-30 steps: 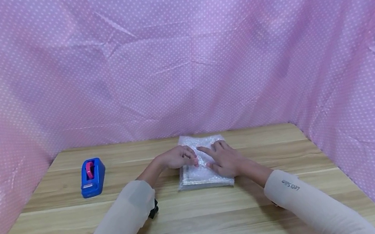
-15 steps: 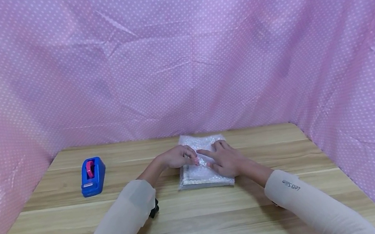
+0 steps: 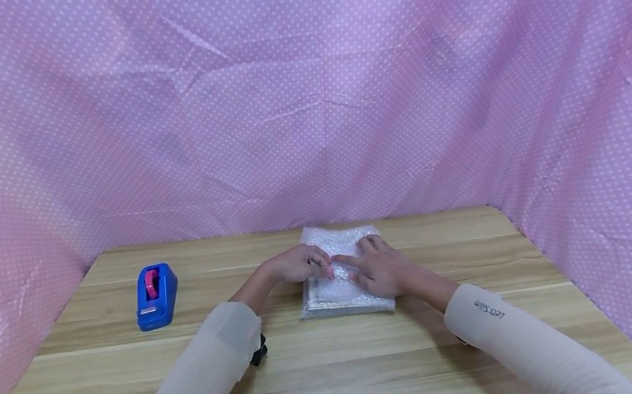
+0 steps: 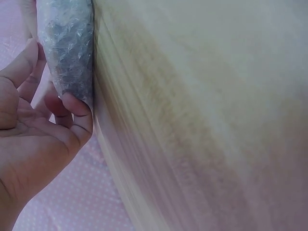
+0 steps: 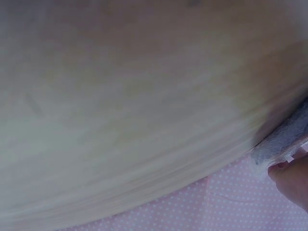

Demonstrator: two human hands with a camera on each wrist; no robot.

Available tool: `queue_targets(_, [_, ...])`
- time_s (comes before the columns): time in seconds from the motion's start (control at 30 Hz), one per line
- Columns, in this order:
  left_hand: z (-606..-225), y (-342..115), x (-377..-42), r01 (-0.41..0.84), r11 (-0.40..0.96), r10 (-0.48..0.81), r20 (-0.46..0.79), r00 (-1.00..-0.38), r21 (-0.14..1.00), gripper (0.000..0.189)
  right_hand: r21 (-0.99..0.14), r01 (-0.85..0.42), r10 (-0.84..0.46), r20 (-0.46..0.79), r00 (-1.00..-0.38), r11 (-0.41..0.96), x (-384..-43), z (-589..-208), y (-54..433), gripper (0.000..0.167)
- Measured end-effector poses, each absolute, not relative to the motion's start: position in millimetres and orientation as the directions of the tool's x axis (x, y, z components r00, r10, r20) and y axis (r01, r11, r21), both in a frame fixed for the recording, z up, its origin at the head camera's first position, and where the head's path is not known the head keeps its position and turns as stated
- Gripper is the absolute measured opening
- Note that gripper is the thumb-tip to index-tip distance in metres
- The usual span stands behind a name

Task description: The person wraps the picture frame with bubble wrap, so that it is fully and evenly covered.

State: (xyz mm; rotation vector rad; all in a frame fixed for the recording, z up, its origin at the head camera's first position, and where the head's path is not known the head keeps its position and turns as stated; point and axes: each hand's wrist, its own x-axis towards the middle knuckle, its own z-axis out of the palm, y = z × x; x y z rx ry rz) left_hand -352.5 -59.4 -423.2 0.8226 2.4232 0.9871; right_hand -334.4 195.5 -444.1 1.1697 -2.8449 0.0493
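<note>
A flat, stacked package in clear bubble wrap (image 3: 347, 293) lies on the wooden table. My left hand (image 3: 302, 263) is at its left side, thumb and forefinger brought together over the top. A small pink piece of tape (image 3: 331, 272) shows at those fingertips. In the left wrist view, the other fingers of the left hand (image 4: 38, 120) bend against the side of the bubble wrap (image 4: 70, 53). My right hand (image 3: 381, 270) rests on the package from the right with fingers spread, its forefinger reaching to the pink piece. Only part of the right hand (image 5: 293, 180) shows in the right wrist view.
A blue tape dispenser (image 3: 157, 300) with a pink roll (image 3: 151, 284) stands at the left of the wooden table (image 3: 333, 375). Pink dotted cloth (image 3: 298, 88) hangs behind the table and along both sides.
My right forefinger has come down slightly toward the left fingertips. Otherwise the hands and the package keep their places.
</note>
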Motion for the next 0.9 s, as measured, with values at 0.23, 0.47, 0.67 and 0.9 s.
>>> queue_targets(0.23, [-418.2, -65.9, -350.9, 0.34, 0.562, 0.652, -0.151, -0.743, 0.754, 0.019, 0.0, -0.684, -0.684, 0.046, -0.728, 0.729, -334.3, -444.1, 195.2, 0.051])
queue_targets(0.47, [-417.4, -73.7, -349.1, 0.281, 0.547, 0.635, -0.172, -0.753, 0.788, 0.018, -0.013, -0.69, -0.688, 0.056, -0.723, 0.724, -333.0, -444.0, 195.8, 0.051])
queue_targets(0.67, [-416.0, -79.5, -348.6, 0.247, 0.524, 0.637, -0.183, -0.748, 0.815, 0.018, -0.013, -0.684, -0.683, 0.046, -0.729, 0.729, -333.6, -443.8, 196.2, 0.051])
queue_targets(0.9, [-409.3, -82.4, -345.2, 0.218, 0.494, 0.639, -0.181, -0.747, 0.842, 0.02, -0.022, -0.679, -0.678, 0.043, -0.734, 0.734, -333.2, -443.4, 195.7, 0.05])
